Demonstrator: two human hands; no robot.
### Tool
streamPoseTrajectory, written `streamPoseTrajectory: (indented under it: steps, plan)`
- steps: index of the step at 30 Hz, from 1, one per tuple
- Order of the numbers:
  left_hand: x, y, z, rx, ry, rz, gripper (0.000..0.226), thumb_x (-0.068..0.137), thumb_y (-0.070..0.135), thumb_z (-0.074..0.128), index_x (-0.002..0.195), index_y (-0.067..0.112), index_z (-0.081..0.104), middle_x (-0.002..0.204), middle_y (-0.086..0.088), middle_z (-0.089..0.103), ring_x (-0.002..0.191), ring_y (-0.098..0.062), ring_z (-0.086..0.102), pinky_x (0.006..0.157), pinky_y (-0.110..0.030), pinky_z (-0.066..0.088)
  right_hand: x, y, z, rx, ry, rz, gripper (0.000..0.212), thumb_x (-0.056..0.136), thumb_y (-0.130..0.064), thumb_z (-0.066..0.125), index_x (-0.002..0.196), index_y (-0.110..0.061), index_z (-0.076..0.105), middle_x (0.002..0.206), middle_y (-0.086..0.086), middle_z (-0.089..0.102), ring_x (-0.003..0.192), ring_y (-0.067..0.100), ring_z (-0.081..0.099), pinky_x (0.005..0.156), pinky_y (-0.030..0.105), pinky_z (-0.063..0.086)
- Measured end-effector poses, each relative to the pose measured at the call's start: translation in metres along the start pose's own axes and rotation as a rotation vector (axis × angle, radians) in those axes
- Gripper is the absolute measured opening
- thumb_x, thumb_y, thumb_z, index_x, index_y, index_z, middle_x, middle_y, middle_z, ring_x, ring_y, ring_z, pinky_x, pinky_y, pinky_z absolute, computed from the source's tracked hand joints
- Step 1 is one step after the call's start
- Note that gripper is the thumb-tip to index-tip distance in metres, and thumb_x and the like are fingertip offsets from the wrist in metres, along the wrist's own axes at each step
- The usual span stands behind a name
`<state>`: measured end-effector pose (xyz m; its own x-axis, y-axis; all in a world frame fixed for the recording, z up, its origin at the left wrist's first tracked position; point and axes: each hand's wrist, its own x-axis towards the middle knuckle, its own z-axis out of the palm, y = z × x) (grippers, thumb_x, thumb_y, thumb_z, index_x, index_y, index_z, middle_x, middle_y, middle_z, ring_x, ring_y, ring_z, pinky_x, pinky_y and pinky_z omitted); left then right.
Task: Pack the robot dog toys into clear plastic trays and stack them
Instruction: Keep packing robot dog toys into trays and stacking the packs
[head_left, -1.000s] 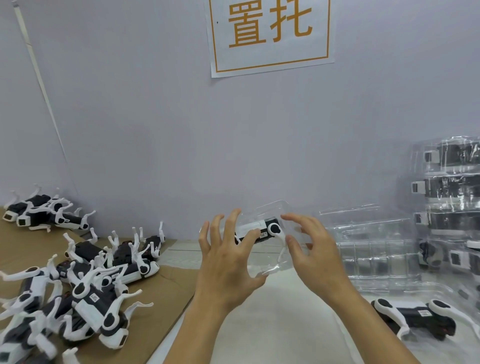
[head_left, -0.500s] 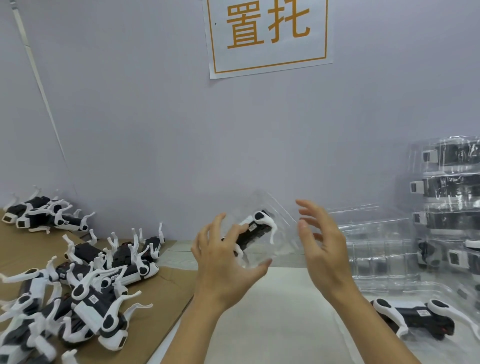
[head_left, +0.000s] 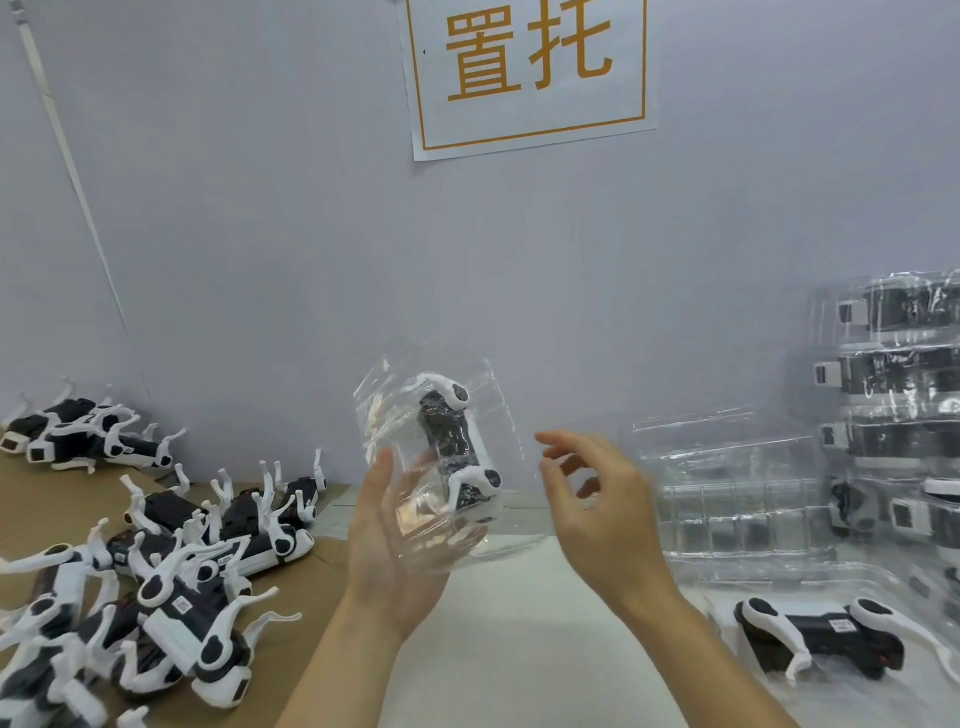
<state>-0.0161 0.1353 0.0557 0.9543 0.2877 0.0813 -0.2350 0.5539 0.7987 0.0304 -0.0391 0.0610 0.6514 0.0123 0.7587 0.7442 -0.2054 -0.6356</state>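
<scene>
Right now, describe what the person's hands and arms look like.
Both the left hand and right hand are bare: no gloves, rings or watch visible. Both forearms are bare too, with no sleeves in view. The right hand is motion-blurred.

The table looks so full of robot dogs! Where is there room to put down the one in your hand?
The white tabletop is bare between the brown cardboard on the left and the clear trays on the right. The left is crowded with a pile of loose robot dogs. The right holds a stack of packed trays and another dog.
</scene>
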Motion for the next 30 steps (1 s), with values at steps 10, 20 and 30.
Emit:
streamPoseTrajectory:
  steps: [10, 20, 30]
  plan:
    - [-0.003, -0.002, -0.006, -0.242, -0.163, -0.091, 0.066, 0.071, 0.058, 0.074, 0.121, 0.014, 0.071, 0.107, -0.017, 0.071, 0.081, -0.037, 0.071, 0.069, -0.044, 0.059, -0.012, -0.015, 0.021, -0.113, -0.193, -0.340, 0.016, 0.091, -0.015, 0.069, 0.105, -0.019, 0.074, 0.094, -0.013, 0.059, 0.084, 0.003, 0.057, 0.077, 0.011, 0.044]
    - [0.000, -0.001, -0.011, -0.162, -0.148, -0.050, 0.065, 0.073, 0.060, 0.070, 0.121, 0.016, 0.072, 0.108, -0.015, 0.074, 0.088, -0.035, 0.073, 0.073, -0.042, 0.060, -0.013, -0.021, 0.018, -0.117, -0.210, -0.313, 0.017, 0.087, -0.011, 0.071, 0.100, -0.021, 0.073, 0.092, -0.016, 0.057, 0.083, 0.002, 0.057, 0.074, 0.007, 0.039]
    - [-0.003, -0.001, -0.010, -0.118, -0.206, -0.066, 0.055, 0.078, 0.057, 0.067, 0.114, 0.016, 0.076, 0.121, -0.020, 0.069, 0.106, -0.039, 0.069, 0.093, -0.050, 0.055, -0.009, -0.022, 0.010, -0.107, -0.276, -0.252, 0.008, 0.086, -0.021, 0.067, 0.090, -0.025, 0.072, 0.084, -0.019, 0.058, 0.077, 0.004, 0.057, 0.068, 0.007, 0.039]
